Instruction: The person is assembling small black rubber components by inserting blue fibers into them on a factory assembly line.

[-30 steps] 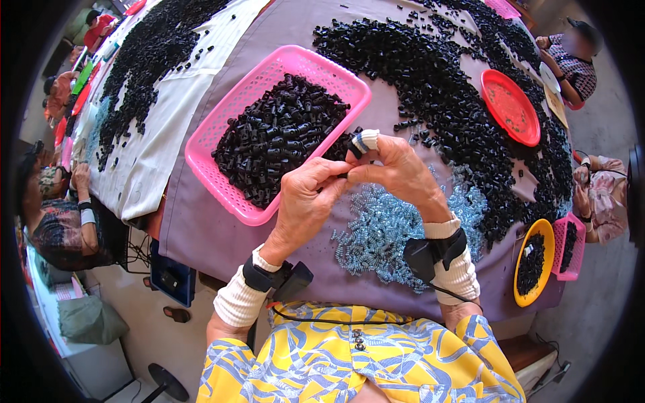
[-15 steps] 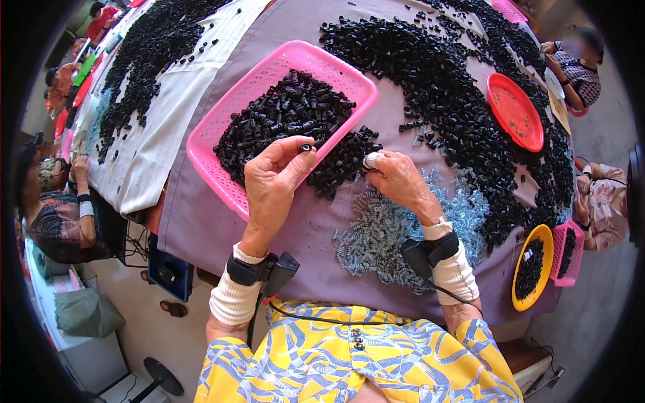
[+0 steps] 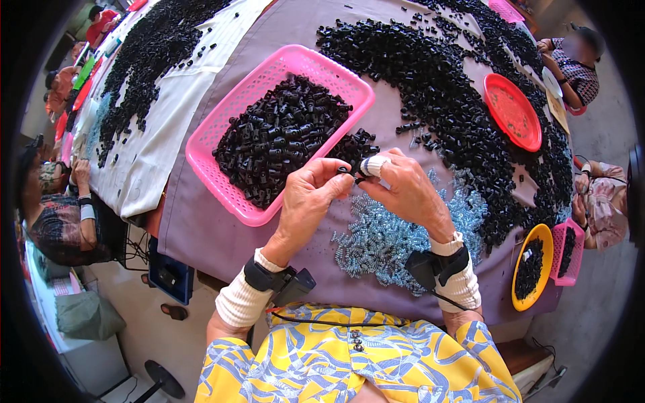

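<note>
My left hand [image 3: 310,196] and my right hand [image 3: 402,189] meet above the table, fingertips pinched together on a small black plastic part [image 3: 354,174]. A white wrap covers my right forefinger. Just beyond the hands a small heap of black parts [image 3: 357,144] lies on the purple cloth. Under my right hand spreads a pile of small pale blue metal springs [image 3: 383,238]. A pink basket [image 3: 211,171] full of black parts stands to the left of my hands.
A large heap of black parts [image 3: 443,87] covers the far table, with a red plate [image 3: 512,111] on it. A yellow bowl [image 3: 531,269] and a small pink basket [image 3: 568,252] sit at the right. Other people sit at left and right edges.
My left hand came back from over the basket and my right hand rose from the table; the two now meet again on one small part.
</note>
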A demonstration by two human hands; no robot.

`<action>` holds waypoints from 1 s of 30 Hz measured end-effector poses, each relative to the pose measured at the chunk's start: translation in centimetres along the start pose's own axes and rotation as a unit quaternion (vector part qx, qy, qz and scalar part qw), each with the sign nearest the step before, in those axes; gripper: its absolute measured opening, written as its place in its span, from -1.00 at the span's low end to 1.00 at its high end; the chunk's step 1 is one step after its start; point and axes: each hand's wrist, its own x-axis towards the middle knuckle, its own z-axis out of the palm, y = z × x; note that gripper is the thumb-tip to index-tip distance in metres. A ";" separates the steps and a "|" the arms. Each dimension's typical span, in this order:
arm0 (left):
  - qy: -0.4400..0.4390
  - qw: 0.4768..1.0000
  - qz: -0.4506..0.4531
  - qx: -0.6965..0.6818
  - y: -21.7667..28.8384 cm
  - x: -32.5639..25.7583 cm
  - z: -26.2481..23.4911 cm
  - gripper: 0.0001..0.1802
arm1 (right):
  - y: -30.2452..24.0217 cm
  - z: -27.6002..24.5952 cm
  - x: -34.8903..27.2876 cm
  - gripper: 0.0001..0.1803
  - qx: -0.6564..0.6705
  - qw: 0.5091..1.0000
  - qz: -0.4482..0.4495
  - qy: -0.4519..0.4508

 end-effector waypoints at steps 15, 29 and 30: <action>-0.074 0.974 -0.111 -0.185 0.5 0.5 -0.1 -0.77 | 0.0 0.8 0.1 -0.76 0.079 0.992 -0.018 0.096; -0.069 0.964 -0.113 -0.233 -0.3 0.9 0.0 -0.80 | 0.1 1.7 -0.6 -0.76 0.108 0.987 0.009 0.117; -0.072 0.963 -0.124 -0.230 -0.4 0.9 -0.1 -0.80 | 0.0 1.7 -0.6 -0.76 0.109 0.987 0.008 0.116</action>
